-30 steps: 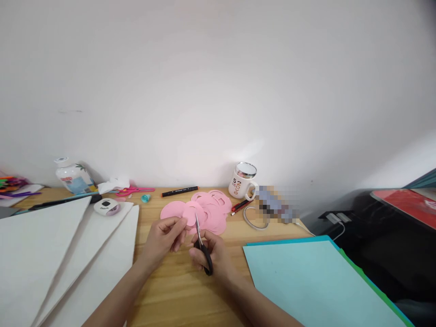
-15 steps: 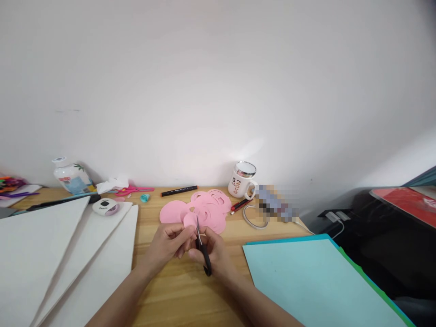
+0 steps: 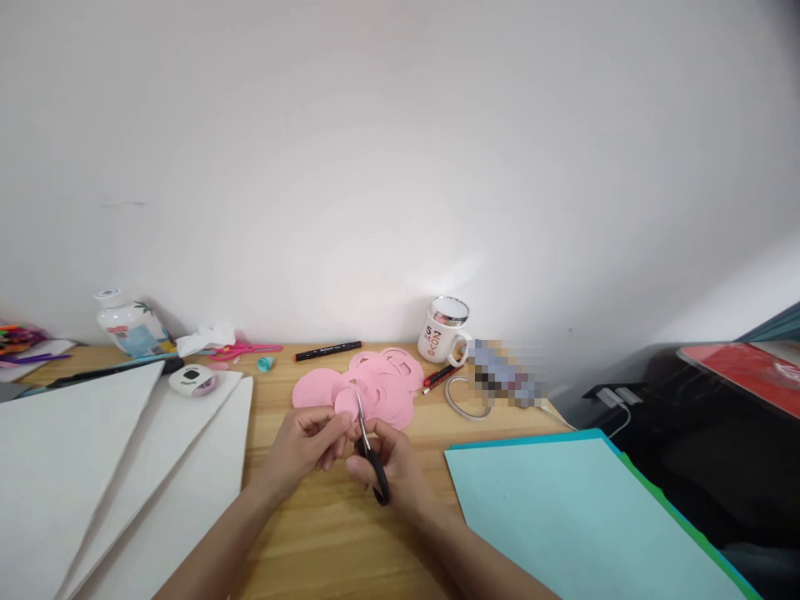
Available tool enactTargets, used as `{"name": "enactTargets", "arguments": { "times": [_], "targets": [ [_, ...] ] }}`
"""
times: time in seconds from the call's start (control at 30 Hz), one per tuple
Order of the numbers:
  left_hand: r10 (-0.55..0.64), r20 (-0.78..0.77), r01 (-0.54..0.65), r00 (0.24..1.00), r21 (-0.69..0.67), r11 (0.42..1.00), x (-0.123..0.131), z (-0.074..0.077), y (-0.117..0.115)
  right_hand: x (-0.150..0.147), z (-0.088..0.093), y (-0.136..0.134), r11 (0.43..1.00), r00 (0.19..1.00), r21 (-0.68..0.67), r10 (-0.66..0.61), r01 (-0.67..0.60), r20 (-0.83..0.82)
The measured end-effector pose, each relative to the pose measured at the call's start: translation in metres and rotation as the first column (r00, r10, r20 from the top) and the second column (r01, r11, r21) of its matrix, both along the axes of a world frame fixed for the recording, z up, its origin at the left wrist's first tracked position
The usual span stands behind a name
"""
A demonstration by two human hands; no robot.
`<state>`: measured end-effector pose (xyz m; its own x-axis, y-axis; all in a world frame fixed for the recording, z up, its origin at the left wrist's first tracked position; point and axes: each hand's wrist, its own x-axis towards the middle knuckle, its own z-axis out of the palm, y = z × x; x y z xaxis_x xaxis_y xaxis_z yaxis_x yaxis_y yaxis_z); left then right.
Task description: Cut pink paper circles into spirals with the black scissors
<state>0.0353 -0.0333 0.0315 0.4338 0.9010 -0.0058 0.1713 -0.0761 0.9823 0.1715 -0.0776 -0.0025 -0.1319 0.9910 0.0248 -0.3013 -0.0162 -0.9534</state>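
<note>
Scissors, black-handled with slim metal blades (image 3: 377, 473): in the right hand (image 3: 400, 471); long axis slants away from the person and slightly left, tips farthest, handle nearest.
Right fingers: wrapped around the handle.
Left hand (image 3: 303, 442): fingers pinching the near edge of a small, round pink paper disc (image 3: 345, 402).
Disc: just beyond the left fingertips, blades along its right side; whether they touch is hard to tell.
Pile of pink paper cut-outs, rounded (image 3: 392, 390): on the wooden table (image 3: 312, 550), just beyond the fingers.
Marker, black with orange ends (image 3: 328, 352): farther beyond, lying nearly left to right.
Mug, white with silver rim (image 3: 439, 335): beyond and right of the fingers.
</note>
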Motion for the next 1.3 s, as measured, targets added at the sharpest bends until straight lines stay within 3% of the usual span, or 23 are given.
{"name": "enactTargets", "arguments": {
  "times": [0.5, 0.63, 0.9, 1.17, 1.3],
  "targets": [
    [0.09, 0.09, -0.098, 0.992, 0.087, 0.991, -0.0031, -0.0035, 0.0038, -0.002, -0.0056, -0.0001, 0.999, 1.0, -0.031, -0.008, 0.008, -0.011],
    [0.11, 0.017, -0.111, 0.994, 0.14, 0.984, -0.002, -0.001, 0.0028, -0.0019, -0.0062, -0.0009, 0.999, 1.0, -0.031, 0.019, -0.02, -0.006],
    [0.032, -0.071, -0.023, 0.997, 0.118, 0.993, -0.002, 0.0011, 0.0025, 0.0007, -0.0036, 0.003, 1.0, 0.999, -0.026, -0.006, 0.005, -0.04],
    [0.039, -0.06, -0.031, 0.997, 0.139, 0.99, -0.0024, -0.0039, 0.0049, -0.0013, -0.0027, 0.0016, 0.997, 1.0, -0.079, -0.009, 0.012, 0.03],
    [0.001, 0.027, -0.002, 1.0, 0.046, 0.999, -0.0067, -0.0078, 0.0102, 0.0014, -0.001, 0.0022, 0.997, 0.997, -0.079, -0.016, 0.022, 0.073]
  ]
}}
